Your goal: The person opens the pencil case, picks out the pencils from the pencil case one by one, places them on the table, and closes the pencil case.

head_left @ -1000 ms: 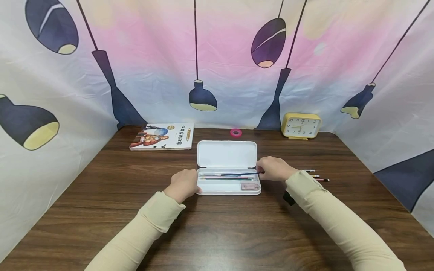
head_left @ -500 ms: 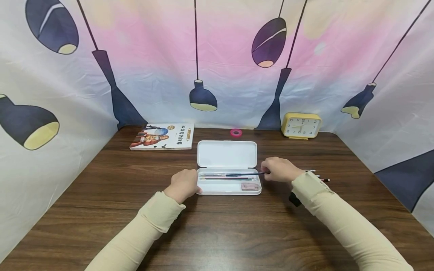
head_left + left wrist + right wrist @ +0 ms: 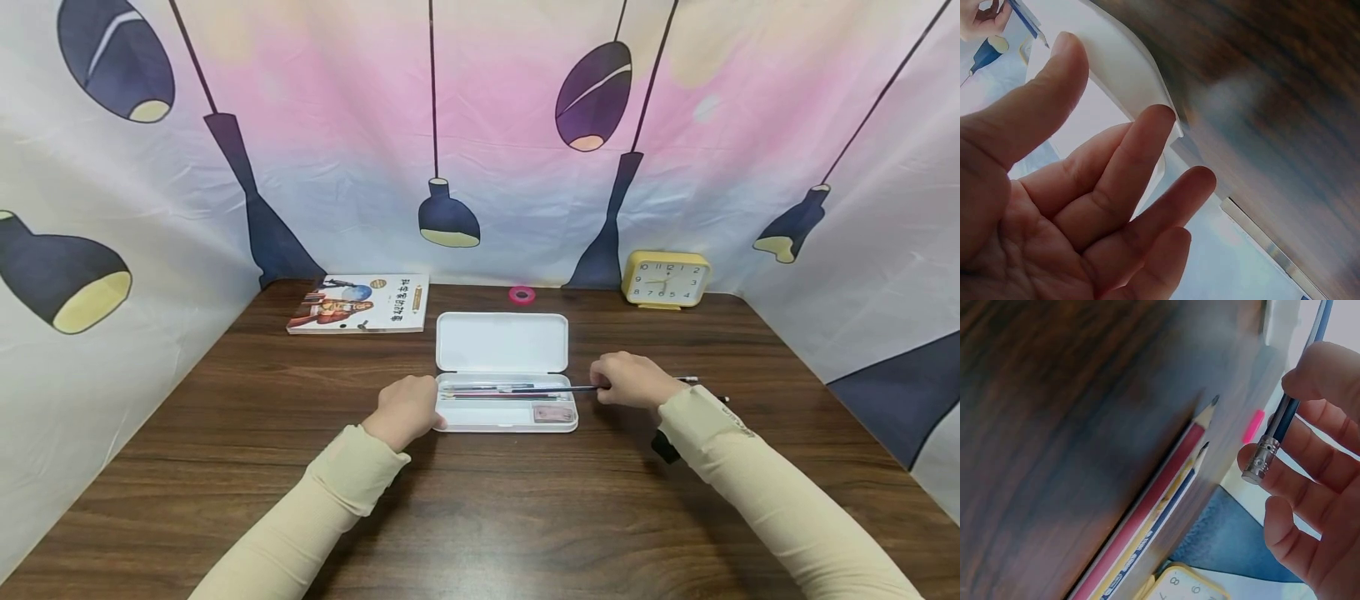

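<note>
A white pencil case (image 3: pixel 487 415) lies with its lid raised, holding several thin pencils (image 3: pixel 495 395) in the back compartment and a small pinkish block (image 3: pixel 553 413) at front right. My left hand (image 3: pixel 405 410) holds the case's left end, thumb at the near corner; the left wrist view shows its fingers only lightly bent. My right hand (image 3: pixel 633 380) pinches a dark pencil (image 3: pixel 1285 415) near its metal-capped end, between thumb and fingers. That pencil reaches left over the case's right edge. On the table by the right hand lie a red pencil (image 3: pixel 1147 503) and other pencils.
At the back left lies a book (image 3: pixel 358 303) with an illustrated cover. A pink ring-shaped roll (image 3: pixel 522 294) sits behind the case, and a yellow clock (image 3: pixel 666 278) stands at back right. A printed cloth (image 3: pixel 360 183) hangs around the wooden table (image 3: pixel 480 517).
My right hand has moved to the right, drawing the dark pencil with it, so less of it lies over the case. My left hand stays where it was.
</note>
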`<state>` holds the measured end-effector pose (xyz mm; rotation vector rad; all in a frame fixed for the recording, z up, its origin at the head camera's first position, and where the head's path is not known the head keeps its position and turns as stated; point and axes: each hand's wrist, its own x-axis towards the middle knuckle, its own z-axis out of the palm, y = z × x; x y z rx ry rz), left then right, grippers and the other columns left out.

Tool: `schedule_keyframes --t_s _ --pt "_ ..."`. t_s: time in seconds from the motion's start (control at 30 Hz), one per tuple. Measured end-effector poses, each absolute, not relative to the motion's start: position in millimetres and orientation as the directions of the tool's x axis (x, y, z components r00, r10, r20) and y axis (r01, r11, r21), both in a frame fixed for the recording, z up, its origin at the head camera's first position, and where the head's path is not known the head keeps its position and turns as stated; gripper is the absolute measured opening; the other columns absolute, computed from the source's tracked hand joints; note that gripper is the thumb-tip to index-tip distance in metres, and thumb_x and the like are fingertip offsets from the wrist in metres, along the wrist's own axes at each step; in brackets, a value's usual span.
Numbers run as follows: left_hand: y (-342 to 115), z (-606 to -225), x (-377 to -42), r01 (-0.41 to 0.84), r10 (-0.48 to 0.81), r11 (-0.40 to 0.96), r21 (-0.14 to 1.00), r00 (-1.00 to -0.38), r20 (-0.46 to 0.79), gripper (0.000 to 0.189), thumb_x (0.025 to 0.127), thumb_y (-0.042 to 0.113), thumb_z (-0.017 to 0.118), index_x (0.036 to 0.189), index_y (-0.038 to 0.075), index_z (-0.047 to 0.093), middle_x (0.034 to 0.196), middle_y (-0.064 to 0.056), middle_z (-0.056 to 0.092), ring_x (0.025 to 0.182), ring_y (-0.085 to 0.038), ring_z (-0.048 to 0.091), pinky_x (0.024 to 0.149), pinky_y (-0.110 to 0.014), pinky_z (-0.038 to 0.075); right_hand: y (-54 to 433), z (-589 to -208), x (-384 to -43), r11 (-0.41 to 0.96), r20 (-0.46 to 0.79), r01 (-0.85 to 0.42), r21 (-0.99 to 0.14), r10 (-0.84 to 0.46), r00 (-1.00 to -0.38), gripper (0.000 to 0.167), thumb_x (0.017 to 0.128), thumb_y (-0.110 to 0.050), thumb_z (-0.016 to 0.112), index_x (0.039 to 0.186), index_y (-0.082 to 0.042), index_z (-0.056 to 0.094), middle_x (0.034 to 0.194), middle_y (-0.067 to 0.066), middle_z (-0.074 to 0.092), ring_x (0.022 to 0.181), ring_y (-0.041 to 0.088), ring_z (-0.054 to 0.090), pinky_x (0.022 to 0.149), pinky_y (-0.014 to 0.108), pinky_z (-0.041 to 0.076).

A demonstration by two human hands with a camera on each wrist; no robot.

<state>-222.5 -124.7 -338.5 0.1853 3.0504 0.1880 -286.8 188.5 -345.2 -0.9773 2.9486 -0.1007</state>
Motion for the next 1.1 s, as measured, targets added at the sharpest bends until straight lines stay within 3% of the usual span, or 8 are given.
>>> schedule_keyframes --t_s 1.1 --pt "-123.5 -337.9 -223.1 0.116 0.126 0.986 0.123 -0.989 -0.078 0.038 0.062 0.031 0.077 0.081 0.003 0.061 0.075 -0.01 0.06 0.06 -0.018 0.049 0.047 -0.034 0.04 232.4 -349.8 -272.9 0.815 0.016 -0.57 -0.105 -0.572 -0.82 0.01 0.072 -0.01 0.064 0.076 -0.014 0.056 0.07 -0.005 0.045 0.062 0.011 0.042 0.053 0.028 0.035"
